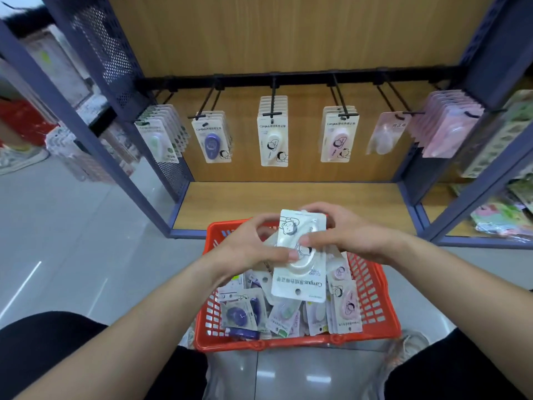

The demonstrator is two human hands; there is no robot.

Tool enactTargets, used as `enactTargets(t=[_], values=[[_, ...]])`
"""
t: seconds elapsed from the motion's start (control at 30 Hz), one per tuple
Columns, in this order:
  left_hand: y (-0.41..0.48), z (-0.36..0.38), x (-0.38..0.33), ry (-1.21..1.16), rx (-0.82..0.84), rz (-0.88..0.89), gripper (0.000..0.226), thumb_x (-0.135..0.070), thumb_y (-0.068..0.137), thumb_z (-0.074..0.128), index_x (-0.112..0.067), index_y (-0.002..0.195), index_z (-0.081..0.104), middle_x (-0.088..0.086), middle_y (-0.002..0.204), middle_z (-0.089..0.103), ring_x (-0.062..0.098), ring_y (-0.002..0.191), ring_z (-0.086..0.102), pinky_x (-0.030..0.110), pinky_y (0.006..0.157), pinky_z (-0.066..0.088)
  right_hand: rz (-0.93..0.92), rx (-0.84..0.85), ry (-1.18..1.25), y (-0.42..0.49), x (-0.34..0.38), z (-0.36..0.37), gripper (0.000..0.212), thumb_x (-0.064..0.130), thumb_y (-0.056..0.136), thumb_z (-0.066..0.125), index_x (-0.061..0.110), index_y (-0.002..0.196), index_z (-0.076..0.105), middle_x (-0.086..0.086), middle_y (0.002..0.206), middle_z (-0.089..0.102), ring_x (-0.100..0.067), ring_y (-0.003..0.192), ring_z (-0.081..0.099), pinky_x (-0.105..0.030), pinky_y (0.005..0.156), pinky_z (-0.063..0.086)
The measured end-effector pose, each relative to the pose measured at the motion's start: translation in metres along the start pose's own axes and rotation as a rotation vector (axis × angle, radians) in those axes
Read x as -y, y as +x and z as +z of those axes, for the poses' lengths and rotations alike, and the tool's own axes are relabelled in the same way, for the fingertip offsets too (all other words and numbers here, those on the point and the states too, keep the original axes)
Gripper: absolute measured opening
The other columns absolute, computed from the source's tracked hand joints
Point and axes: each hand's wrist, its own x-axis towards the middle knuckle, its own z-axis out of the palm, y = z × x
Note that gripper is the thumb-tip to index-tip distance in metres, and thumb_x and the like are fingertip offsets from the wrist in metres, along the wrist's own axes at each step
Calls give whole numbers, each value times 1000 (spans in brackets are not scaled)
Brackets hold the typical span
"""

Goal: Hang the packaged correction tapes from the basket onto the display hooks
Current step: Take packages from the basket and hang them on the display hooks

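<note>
A white packaged correction tape (300, 272) is held over the red basket (377, 301), upside down with its hang hole toward me. My left hand (253, 249) grips its left edge and my right hand (343, 235) grips its top and right side. Several more packaged tapes (288, 313) in purple, green, pink and white lie in the basket. A black rail carries display hooks (273, 111) with hanging rows: green (157, 140), purple (212, 140), white (273, 140), pink (339, 140), and more pink (385, 134) further right.
The wooden shelf base (288, 203) lies between basket and hooks. Blue metal uprights (95, 131) frame the bay on both sides. Neighbouring bays hold other goods (504, 215). My knees in dark trousers flank the basket on the grey tiled floor (72, 241).
</note>
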Motion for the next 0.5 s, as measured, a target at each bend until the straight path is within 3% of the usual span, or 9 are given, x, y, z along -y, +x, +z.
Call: enactTargets(t=[0.13, 0.23, 0.33, 0.5], values=[[8, -4, 12, -53, -49, -28, 78, -30, 56, 96, -29, 126, 62, 8, 113, 75, 25, 97, 76, 50, 95, 58, 0, -59, 50, 14, -15, 6, 71, 29, 67, 90, 24, 131, 59, -2, 112, 76, -19, 100, 75, -37, 83, 58], [21, -3, 18, -100, -99, -36, 72, -23, 60, 97, -25, 123, 63, 8, 107, 77, 28, 94, 77, 54, 92, 58, -1, -72, 146, 19, -21, 6, 73, 29, 70, 93, 22, 133, 57, -4, 114, 76, -24, 104, 74, -46, 92, 59], [40, -8, 19, -148, -186, -48, 63, -18, 68, 94, -21, 123, 63, 5, 103, 78, 27, 90, 77, 56, 92, 58, 23, -40, 194, 22, -21, 4, 60, 25, 82, 83, 29, 134, 53, -1, 120, 74, -27, 103, 75, -52, 82, 61], [57, -8, 23, -129, -172, -34, 59, -23, 63, 95, -22, 117, 70, 0, 101, 79, 26, 92, 77, 52, 88, 60, 42, -119, 209, 38, -27, 2, 52, 21, 88, 79, 29, 133, 53, -4, 119, 73, -30, 96, 76, -47, 67, 61]])
